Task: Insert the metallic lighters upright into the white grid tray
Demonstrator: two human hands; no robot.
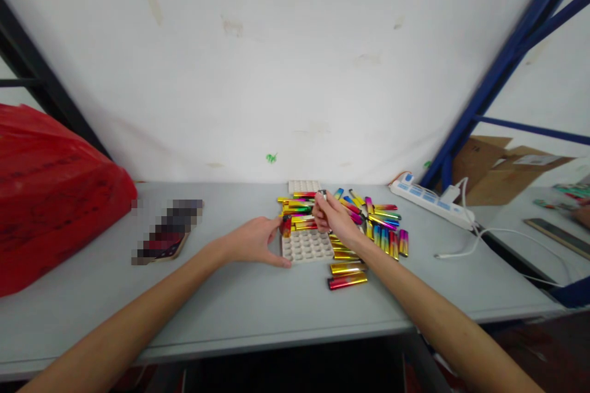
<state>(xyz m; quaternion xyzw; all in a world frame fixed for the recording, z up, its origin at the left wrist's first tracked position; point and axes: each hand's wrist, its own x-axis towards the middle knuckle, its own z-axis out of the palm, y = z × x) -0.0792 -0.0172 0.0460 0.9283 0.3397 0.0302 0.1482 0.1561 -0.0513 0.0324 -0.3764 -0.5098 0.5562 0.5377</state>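
Note:
A white tray [308, 247] with rows of round holes lies on the table, and several shiny lighters stand or lie over its far half. My left hand [252, 241] rests at the tray's left edge, thumb and fingers spread apart, fingertips near a red-and-yellow lighter [286, 227]. Above the tray's right side, my right hand [335, 216] is closed around a lighter [322, 193]; only its metal top shows past the fingers. More lighters in rainbow metallic colours [385, 239] are scattered right of the tray. Two lie nearer me, one of them a red-and-gold lighter [348, 281].
Behind the lighters, a second white tray [303, 186] stands against the wall. A phone [168, 233], partly pixelated, and a red plastic bag [55, 196] are at left. At right lie a white power strip [431, 201], a cable [479, 239] and a cardboard box [498, 172] beyond blue posts.

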